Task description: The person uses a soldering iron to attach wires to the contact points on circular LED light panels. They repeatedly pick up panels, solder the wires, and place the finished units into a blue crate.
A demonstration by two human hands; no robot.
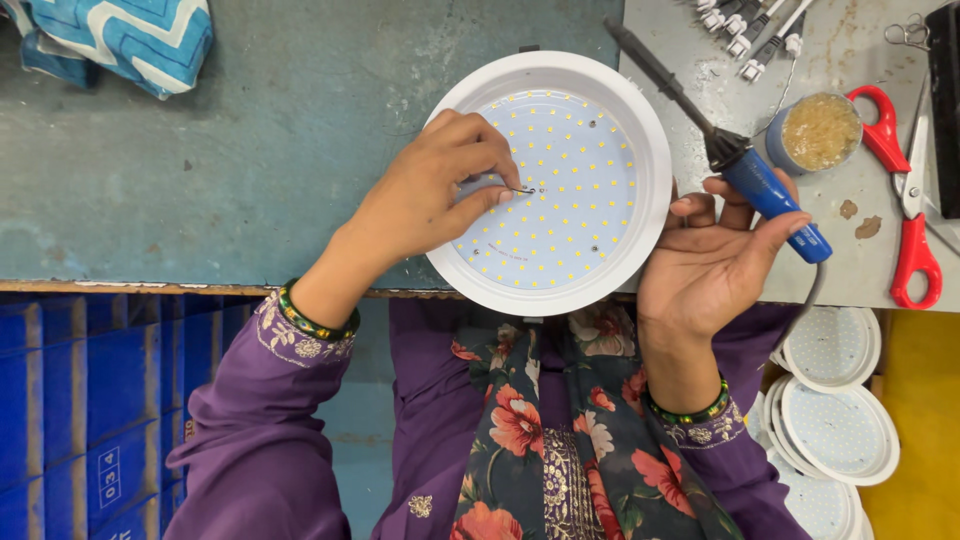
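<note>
The left hand (435,195) pinched a thin wire (520,189) against the round light panel (550,180); the right hand (715,250), just beside, gripped a soldering iron (740,160). A slackened pinch could let the wire drift off its spot.

I see a worn blue-green workbench (250,150) with a paler grey board (850,250) on its right part. A round white lamp panel (560,180) lies across both. On the board sit red scissors (905,180), a small tin of paste (820,130) and some white connectors (750,25). A blue patterned cloth (120,40) lies at the bench's far left corner.
</note>
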